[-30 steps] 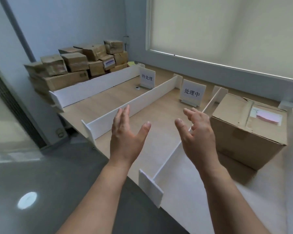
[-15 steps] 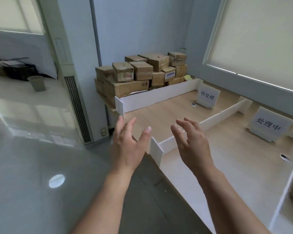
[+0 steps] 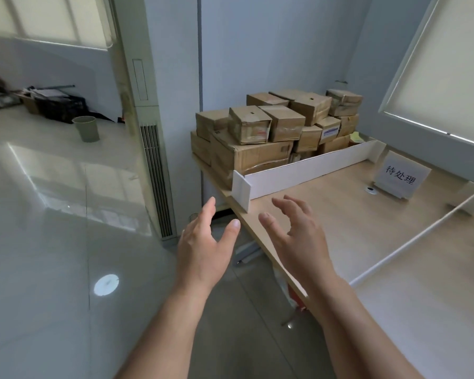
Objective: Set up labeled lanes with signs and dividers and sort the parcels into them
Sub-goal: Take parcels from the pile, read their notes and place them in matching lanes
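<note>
A pile of several brown cardboard parcels [image 3: 274, 127] is stacked on the far left end of the wooden table [image 3: 326, 214], behind a long white divider [image 3: 307, 170]. A white sign with Chinese characters [image 3: 401, 177] stands in the first lane to the right. A second white divider [image 3: 416, 242] runs diagonally at the right. My left hand [image 3: 203, 247] hovers over the floor just off the table edge, fingers straight and empty. My right hand [image 3: 298, 236] hovers over the table's near edge, fingers loosely spread, holding nothing. Both hands are well short of the parcels.
A tall white floor air conditioner [image 3: 148, 132] stands left of the table. A green cup [image 3: 86, 129] and dark clutter [image 3: 58, 105] sit on a glossy surface at the far left. A small round grommet [image 3: 370, 189] lies by the sign. A window blind [image 3: 449, 77] hangs at the right.
The view has swung left from the lanes and the large box toward the parcel pile, which now looks nearer. Both hands stay raised, empty and apart, now near the first divider's end.
</note>
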### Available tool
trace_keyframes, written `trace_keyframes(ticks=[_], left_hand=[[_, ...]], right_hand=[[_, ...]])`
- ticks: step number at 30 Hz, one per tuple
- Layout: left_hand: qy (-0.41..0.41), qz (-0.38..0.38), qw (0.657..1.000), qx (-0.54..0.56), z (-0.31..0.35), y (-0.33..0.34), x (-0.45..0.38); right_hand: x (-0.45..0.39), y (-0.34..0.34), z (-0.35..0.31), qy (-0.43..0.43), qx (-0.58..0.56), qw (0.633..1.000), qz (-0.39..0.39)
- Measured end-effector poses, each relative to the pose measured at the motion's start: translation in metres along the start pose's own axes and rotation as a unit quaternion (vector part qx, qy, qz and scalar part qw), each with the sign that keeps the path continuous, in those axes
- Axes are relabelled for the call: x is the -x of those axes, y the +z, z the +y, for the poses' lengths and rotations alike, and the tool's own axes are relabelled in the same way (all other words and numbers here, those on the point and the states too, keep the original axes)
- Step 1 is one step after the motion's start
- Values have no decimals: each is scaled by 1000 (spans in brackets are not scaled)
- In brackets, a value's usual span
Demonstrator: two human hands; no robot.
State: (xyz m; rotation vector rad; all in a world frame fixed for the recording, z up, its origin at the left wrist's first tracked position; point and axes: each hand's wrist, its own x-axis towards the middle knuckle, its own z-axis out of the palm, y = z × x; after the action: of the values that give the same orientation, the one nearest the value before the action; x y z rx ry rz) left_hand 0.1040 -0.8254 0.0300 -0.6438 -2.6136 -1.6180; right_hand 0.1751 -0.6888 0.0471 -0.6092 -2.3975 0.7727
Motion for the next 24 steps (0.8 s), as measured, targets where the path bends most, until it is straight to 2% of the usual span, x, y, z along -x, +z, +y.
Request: trace_keyframes(ticks=[7,15,24], left_hand=[[-33,-12,999,-12,-35,9,-79],[-27,11,998,-46,-45,7,-222],[34,-57,996,-62,-22,53,-352]], right_hand=[[-74,54,14,25,-13,1000,-8],[-210,104,22,66,-73,994,44],[-326,113,50,129,-62,986,85]])
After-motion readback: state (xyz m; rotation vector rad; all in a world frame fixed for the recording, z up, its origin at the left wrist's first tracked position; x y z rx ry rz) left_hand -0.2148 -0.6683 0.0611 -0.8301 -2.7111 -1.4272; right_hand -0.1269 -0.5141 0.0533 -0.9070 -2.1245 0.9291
